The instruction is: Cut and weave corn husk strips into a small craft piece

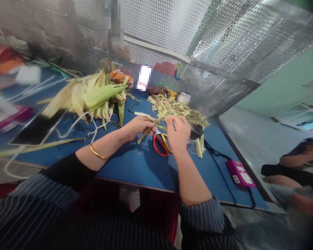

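- Two bare hands work close together above the blue desk [135, 168], near its middle.
- Left hand [141, 127]: thumb and fingers pinch the green husk strips [144, 135], which cross at the fingertips. One loose end points down toward the near edge; a paler end extends away on the far side.
- Right hand [179, 133]: fingers bent, beside the crossing, with the strips reaching toward them. A small dark item shows at the fingers; its nature, and whether the fingers are pressed together on the strips, I cannot tell.
- Scissors [161, 146]: on the desk between the hands, one red handle loop and one yellow, the latter partly behind the right hand.
- Husks [100, 95]: heaped beyond the left hand, pale and green.
- Shreds [176, 109]: a loose pile beyond the right hand.
- Spool-like black item [197, 131]: just right of the right hand, a pale husk piece [199, 147] near it.
- Purple box [241, 173]: at the right end, beside black cables [219, 172].
- Bangle [97, 152]: gold-coloured, on the left forearm.
- Mesh screen [156, 45]: behind the desk.
- Another person [299, 156]: at far right, well apart, blurred.
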